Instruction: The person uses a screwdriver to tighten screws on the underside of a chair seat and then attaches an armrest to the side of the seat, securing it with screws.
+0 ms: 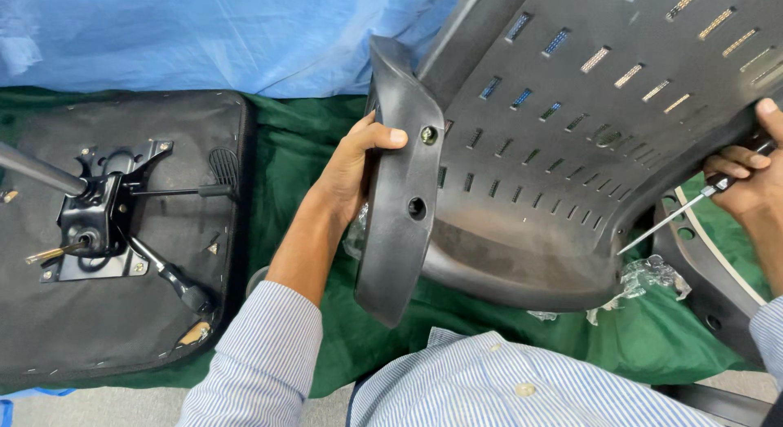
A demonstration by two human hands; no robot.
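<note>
A dark grey plastic chair backrest (571,150) with rows of slots stands tilted across the middle and right. My left hand (355,162) grips its curved left armrest bracket (400,199), thumb next to a bolt (428,135) set in the upper hole; the lower hole (417,207) has nothing in it. My right hand (746,182) holds a screwdriver (669,219) by its black handle, while the thumb rests on the backrest's right edge. The metal shaft points down-left toward the backrest's lower edge.
An upturned black seat base (122,313) with a metal tilt mechanism (98,215) and levers lies at left on green cloth (302,150). Blue plastic sheeting (204,35) covers the back. Another grey chair part (710,264) and crumpled clear wrap (652,276) lie at right.
</note>
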